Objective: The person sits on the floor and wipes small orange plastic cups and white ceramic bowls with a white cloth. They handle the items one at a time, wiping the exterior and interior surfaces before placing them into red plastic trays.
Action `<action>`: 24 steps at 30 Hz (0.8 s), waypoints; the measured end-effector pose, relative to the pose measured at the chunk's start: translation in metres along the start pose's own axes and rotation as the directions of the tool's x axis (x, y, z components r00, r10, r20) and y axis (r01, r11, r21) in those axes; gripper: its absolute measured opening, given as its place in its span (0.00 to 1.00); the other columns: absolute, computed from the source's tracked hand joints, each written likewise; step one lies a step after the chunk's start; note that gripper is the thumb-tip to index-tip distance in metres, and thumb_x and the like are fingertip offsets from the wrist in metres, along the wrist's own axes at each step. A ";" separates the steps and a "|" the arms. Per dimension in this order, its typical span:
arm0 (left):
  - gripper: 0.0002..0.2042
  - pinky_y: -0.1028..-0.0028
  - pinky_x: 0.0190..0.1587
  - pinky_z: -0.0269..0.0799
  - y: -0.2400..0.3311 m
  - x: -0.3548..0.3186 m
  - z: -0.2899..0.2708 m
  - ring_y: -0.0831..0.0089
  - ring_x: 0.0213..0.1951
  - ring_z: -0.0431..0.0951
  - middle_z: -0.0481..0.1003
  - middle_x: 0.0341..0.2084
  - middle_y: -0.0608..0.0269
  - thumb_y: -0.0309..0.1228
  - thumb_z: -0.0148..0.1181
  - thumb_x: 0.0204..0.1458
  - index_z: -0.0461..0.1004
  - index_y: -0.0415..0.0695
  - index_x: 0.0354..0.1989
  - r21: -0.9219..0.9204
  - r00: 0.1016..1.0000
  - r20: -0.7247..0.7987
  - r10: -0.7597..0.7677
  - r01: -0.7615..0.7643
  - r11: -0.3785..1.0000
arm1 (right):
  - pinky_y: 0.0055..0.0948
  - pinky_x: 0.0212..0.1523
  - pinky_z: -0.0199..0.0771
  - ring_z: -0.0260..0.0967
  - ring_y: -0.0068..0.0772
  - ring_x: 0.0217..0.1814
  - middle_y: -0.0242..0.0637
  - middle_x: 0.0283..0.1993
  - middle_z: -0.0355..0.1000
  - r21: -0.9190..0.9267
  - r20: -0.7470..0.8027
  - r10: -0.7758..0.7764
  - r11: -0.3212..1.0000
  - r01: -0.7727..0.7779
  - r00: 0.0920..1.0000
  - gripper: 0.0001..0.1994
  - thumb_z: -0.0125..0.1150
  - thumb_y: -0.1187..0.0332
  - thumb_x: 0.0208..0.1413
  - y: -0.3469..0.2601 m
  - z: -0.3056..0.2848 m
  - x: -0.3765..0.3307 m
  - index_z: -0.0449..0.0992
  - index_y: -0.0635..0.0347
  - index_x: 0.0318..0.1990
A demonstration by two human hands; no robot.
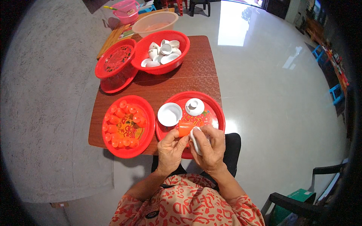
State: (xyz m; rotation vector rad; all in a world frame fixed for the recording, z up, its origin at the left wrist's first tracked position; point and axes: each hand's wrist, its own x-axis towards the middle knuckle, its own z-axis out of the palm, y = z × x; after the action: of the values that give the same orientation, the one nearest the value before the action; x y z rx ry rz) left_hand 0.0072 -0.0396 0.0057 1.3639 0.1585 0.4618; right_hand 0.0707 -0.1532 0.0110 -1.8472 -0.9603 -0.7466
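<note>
Near the table's front edge, my left hand grips a small orange cup between thumb and fingers. My right hand is closed on a white cloth, which presses against the cup's right end. Both hands are over the near part of a round red tray. Behind the cup, a white bowl and a white lid with a knob rest on that tray. To the left, a second red tray bears several small orange cups along its left side and edges.
A red basin full of white cups and bowls stands at the table's far end. Beside it, a red tray sits over clear glasses on another tray. Farther back are a peach basin and a pink basket. A black armchair is at lower right.
</note>
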 end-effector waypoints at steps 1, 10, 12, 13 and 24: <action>0.08 0.78 0.47 0.69 0.001 0.000 0.001 0.79 0.42 0.72 0.71 0.40 0.63 0.18 0.50 0.56 0.69 0.34 0.44 -0.013 1.000 0.010 -0.017 0.017 1.000 | 0.33 0.33 0.70 0.66 0.40 0.37 0.43 0.40 0.67 0.000 0.027 0.016 1.000 -0.016 1.000 0.21 0.68 0.77 0.34 0.002 -0.001 -0.005 0.74 0.63 0.42; 0.11 0.76 0.44 0.67 -0.007 0.001 -0.016 0.75 0.40 0.71 0.70 0.38 0.59 0.18 0.55 0.52 0.69 0.35 0.44 0.389 0.974 0.185 0.130 -0.194 0.901 | 0.33 0.36 0.70 0.68 0.41 0.39 0.43 0.38 0.67 0.135 0.154 0.234 0.957 -0.255 0.960 0.18 0.64 0.79 0.36 0.006 -0.019 0.002 0.74 0.61 0.40; 0.11 0.77 0.45 0.67 -0.007 0.000 -0.019 0.75 0.40 0.71 0.70 0.38 0.59 0.18 0.56 0.51 0.69 0.35 0.43 0.355 0.973 0.201 0.117 -0.184 0.917 | 0.34 0.38 0.70 0.69 0.41 0.39 0.43 0.38 0.67 0.200 0.230 0.265 0.929 -0.313 0.936 0.17 0.64 0.80 0.37 0.016 -0.030 0.005 0.75 0.62 0.40; 0.11 0.77 0.45 0.66 -0.007 -0.001 -0.019 0.75 0.41 0.71 0.70 0.39 0.59 0.18 0.56 0.51 0.69 0.35 0.43 0.262 0.981 0.183 0.066 -0.113 0.958 | 0.35 0.38 0.70 0.69 0.41 0.38 0.43 0.39 0.67 0.092 0.128 0.274 0.954 -0.287 0.953 0.17 0.64 0.80 0.38 0.020 -0.035 0.008 0.75 0.62 0.40; 0.12 0.76 0.51 0.66 0.004 0.003 -0.026 0.76 0.47 0.69 0.70 0.44 0.61 0.18 0.54 0.53 0.69 0.35 0.47 -0.020 0.912 0.400 -0.092 0.109 0.994 | 0.29 0.52 0.64 0.64 0.32 0.52 0.41 0.49 0.66 0.721 0.525 0.129 0.458 -0.520 0.842 0.15 0.56 0.74 0.51 0.045 -0.030 0.008 0.75 0.61 0.47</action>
State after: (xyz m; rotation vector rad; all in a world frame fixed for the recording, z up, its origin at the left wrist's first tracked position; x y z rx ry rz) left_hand -0.0005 -0.0143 0.0045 1.3732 -0.1165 0.0925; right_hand 0.1098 -0.1914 0.0102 -1.1968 -0.9143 0.3898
